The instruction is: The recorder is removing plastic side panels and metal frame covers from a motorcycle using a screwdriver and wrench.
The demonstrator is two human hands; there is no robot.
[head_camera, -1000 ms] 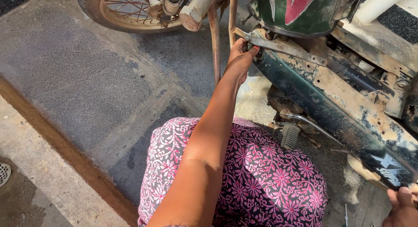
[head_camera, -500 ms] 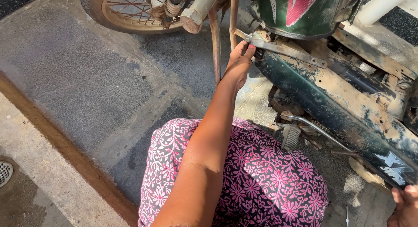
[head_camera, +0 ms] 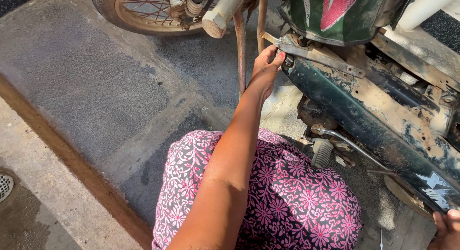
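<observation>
Motorcycle frame (head_camera: 364, 101) — old, green, rust-scabbed, stripped of its seat — lies tilted across the upper right of our view, over a concrete floor (head_camera: 96, 101). We crouch beside it, a pink flowered garment (head_camera: 292, 197) over our knees.

Our left hand (head_camera: 266, 68) reaches up to the front end of the frame, where a rusty bracket (head_camera: 321, 56) meets the green rail. The fingers (head_camera: 272, 52) curl narrowly around a small fitting at that joint; we cannot tell what it is — a bolt or nut, perhaps — nor whether they truly grip it or only press on it. No tool shows in this hand.

Our right hand (head_camera: 448, 228) shows only at the lower right corner, resting at the underside of the frame's rear end; its fingers are cut off by the edge, so their state is unclear.

Judgement: we are working a fastener by hand at the bracket while the other hand steadies the frame. The next move calls for a firm pinch and a turning wrist.

Spoked wheel (head_camera: 148, 10) and two rusty tubes (head_camera: 241, 44) stand just left of the left hand.
</observation>
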